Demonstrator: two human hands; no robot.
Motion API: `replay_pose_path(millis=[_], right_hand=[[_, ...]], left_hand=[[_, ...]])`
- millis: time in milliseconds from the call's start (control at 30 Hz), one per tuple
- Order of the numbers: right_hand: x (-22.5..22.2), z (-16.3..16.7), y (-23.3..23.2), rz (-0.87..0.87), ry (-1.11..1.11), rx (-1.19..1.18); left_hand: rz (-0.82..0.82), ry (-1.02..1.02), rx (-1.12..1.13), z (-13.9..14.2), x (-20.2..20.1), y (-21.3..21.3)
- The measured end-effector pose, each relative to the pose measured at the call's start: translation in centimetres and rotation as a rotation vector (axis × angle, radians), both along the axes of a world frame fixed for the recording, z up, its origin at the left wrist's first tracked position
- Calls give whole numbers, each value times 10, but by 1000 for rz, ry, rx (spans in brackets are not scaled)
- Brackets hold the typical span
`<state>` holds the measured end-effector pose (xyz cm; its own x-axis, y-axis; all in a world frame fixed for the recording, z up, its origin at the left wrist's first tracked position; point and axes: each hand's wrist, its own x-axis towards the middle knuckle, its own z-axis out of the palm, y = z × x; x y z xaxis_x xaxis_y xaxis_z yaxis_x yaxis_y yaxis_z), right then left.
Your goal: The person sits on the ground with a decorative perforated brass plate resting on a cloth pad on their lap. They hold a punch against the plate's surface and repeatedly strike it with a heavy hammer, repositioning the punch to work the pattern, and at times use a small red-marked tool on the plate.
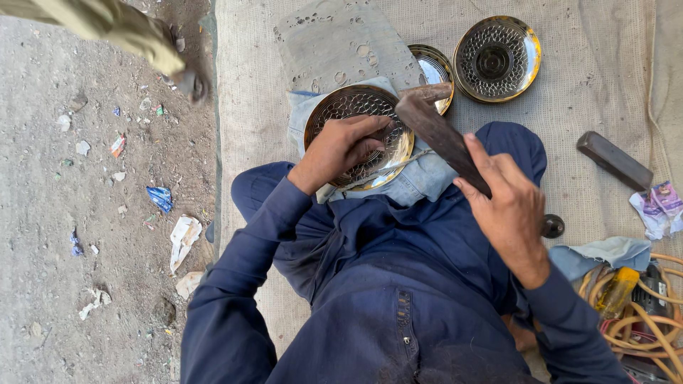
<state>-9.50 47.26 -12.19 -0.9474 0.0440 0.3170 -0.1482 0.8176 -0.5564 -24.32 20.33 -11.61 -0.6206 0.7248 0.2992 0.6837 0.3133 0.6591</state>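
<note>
I'm gripping the wooden mallet (pixel 437 135) in my right hand (pixel 509 206), head pointing up-left, left hand (pixel 340 146) fingers curled, pressing into the empty perforated brass plate (pixel 358 135).

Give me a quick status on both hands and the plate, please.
Left hand pressed on patterned brass plate, fingers curled over it. Right hand gripping wooden mallet, head over plate rim. Two more plates beyond, clear of the work.

The brass plate (pixel 359 135) shows a gold rim and dimpled silver-brown centre; the mallet (pixel 437 131) is dark brown; the mat (pixel 569 107) beige.
</note>
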Motion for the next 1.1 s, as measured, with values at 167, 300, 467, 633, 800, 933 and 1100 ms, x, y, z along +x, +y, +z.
replay_pose_path(millis=[167, 300, 467, 633, 800, 933, 1100], right_hand=[[19, -20, -6, 6, 62, -221], [36, -18, -1, -90, 47, -425], [45, -27, -4, -81, 4, -229], [55, -38, -3, -59, -167, -265], [61, -38, -5, -169, 42, -480], [61, -34, -8, -116, -132, -143], [63, -37, -12, -130, -69, -295]], left_hand=[[-41, -26, -109, 11, -6, 9], [-101, 8, -108, 22, 0, 26], [-148, -51, -225, 22, -3, 29], [-216, -19, -215, 22, -6, 33], [-230, -31, -204, 28, -6, 33], [-227, -37, -216, 30, -6, 36], [-271, -62, -252, 31, -10, 40]])
